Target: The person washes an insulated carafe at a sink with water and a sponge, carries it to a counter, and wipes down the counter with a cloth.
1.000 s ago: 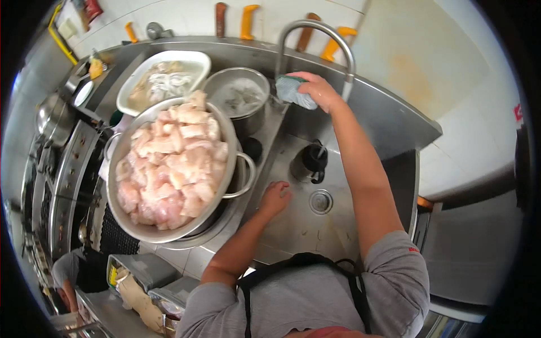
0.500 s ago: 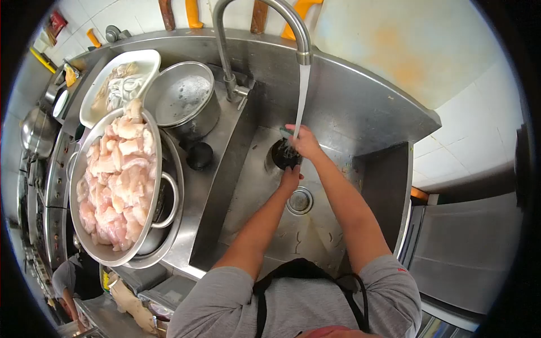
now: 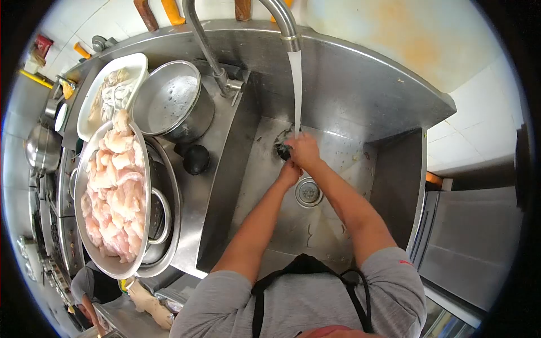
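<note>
Under the running water (image 3: 297,84) in the sink, my left hand (image 3: 289,173) is closed on the near edge of a dark, round, bowl-like vessel (image 3: 282,147). My right hand (image 3: 305,151) is closed over the vessel's right side, in the stream. A greenish, pad-like thing shows by its fingers; splashing water and the fingers hide most of it. The vessel's exact kind cannot be made out. The sink drain (image 3: 309,192) lies just nearer than my hands.
Left of the sink (image 3: 338,225), an oval pan (image 3: 147,186) heaped with raw, pale pink meat (image 3: 116,194) stands beside a pot of foamy liquid (image 3: 169,104), a white tray (image 3: 142,65) and a black round object (image 3: 196,160). The faucet (image 3: 287,25) arches overhead. Another person (image 3: 90,287) is at lower left.
My right hand has moved lower over the vessel, covering more of it, and the green thing shows less. The camera view has shifted slightly. The water still runs.
</note>
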Available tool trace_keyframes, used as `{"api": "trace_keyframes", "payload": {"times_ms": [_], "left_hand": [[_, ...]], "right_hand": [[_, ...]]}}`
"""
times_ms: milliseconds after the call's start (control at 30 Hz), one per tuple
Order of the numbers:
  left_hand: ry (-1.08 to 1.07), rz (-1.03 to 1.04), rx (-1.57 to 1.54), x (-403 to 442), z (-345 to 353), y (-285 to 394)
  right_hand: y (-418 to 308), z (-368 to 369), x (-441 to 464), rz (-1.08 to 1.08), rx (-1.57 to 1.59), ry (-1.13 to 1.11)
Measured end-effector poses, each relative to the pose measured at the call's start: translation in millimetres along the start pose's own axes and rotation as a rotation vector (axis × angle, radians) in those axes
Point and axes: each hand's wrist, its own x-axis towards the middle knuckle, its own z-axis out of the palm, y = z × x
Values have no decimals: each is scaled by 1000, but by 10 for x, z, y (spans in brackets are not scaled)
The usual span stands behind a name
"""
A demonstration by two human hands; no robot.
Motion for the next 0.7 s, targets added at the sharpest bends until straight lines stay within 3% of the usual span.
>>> {"api": "trace_keyframes", "payload": {"times_ms": [100, 233, 300, 400, 500, 600, 700], "left_hand": [[26, 42, 5, -51, 40, -76], [33, 40, 145, -42, -6, -82], [7, 69, 14, 68, 8, -199], [-26, 50, -56, 72, -11, -307], [30, -13, 23, -47, -61, 115], [117, -50, -56, -53, -65, 361], [270, -55, -246, -25, -144, 380]], "right_hand": [[114, -419, -107, -99, 14, -145], [50, -333, -37, 120, -146, 85], [-97, -155, 1, 301, -126, 164], [-216, -108, -160, 293, 178, 11], [37, -108, -273, 298, 483, 177], [-13, 7, -202, 382, 677, 525], [-257, -29, -356, 214, 620, 412]]}}
